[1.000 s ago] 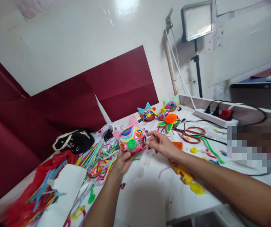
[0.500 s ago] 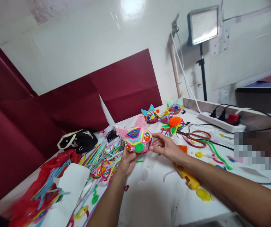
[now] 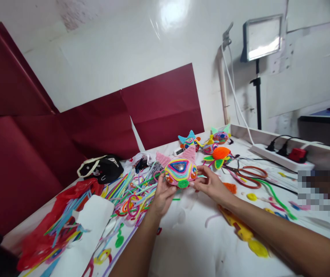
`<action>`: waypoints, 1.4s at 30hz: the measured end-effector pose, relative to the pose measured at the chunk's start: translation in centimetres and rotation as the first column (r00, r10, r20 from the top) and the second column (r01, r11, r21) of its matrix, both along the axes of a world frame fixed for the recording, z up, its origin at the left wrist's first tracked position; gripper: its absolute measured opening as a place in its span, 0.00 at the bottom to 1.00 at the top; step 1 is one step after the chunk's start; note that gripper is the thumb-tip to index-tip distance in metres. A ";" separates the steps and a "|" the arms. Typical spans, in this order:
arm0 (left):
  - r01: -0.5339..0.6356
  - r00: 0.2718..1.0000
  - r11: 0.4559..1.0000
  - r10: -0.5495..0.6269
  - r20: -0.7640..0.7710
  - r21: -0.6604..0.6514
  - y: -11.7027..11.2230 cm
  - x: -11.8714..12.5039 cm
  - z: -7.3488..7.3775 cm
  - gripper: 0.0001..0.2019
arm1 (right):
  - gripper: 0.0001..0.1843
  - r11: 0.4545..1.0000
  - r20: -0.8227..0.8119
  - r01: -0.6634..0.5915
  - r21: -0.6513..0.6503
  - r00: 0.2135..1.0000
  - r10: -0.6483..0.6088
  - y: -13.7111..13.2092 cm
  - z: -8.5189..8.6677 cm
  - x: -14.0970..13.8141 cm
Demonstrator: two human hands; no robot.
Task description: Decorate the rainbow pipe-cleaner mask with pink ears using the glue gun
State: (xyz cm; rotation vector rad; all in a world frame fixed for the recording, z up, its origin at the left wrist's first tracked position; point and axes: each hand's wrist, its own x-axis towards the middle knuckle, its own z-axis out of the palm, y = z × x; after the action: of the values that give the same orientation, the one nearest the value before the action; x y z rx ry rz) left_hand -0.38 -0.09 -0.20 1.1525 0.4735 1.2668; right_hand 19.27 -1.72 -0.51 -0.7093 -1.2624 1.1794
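Note:
Both my hands hold a round craft ball (image 3: 180,172) wrapped in coloured pipe cleaners, with pink pointed ears and a green coil at the bottom. My left hand (image 3: 162,191) cups its left underside, fingers curled on it. My right hand (image 3: 211,184) grips its right side with thumb and fingers. The ball hovers just above the white table (image 3: 199,246). A heap of loose pipe cleaners (image 3: 130,190) lies right beside my left hand.
Similar finished craft figures (image 3: 205,144) stand at the back. Red-handled scissors (image 3: 247,173), a yellow glue gun (image 3: 241,231), a power strip (image 3: 282,159), a black pouch (image 3: 103,169), a red bag of pipe cleaners (image 3: 55,227) and a lamp stand (image 3: 258,96) surround the spot. Dark red paper lines the wall.
The ball has been turned in my hands, so its blue and pink eye pattern now faces me. My right hand closed onto its side. The camera view shifted slightly.

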 end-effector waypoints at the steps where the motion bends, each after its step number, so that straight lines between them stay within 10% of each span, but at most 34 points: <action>1: 0.001 1.000 1.000 -0.001 -0.001 -0.003 0.0 0.0 0.0 0.38 | 0.31 1.000 -0.005 0.008 0.002 1.000 -0.008 0.1 -0.1 0.0; 23: 0.029 0.999 0.998 -0.027 0.025 -0.049 -0.9 1.9 -1.3 0.38 | 0.30 0.963 0.337 0.230 0.141 0.903 -0.265 0.0 -1.1 0.0; 42: -0.012 1.000 0.998 0.013 0.023 -0.064 -0.1 0.5 -1.8 0.40 | 0.31 0.938 0.556 0.185 0.292 0.766 -0.323 -0.7 0.0 1.5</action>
State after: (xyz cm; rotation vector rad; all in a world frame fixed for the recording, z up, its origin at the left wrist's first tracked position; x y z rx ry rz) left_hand 0.10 -0.16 -1.99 1.0816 0.5007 1.2660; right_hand 20.80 -2.38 -0.50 -1.1005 -1.7226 0.5759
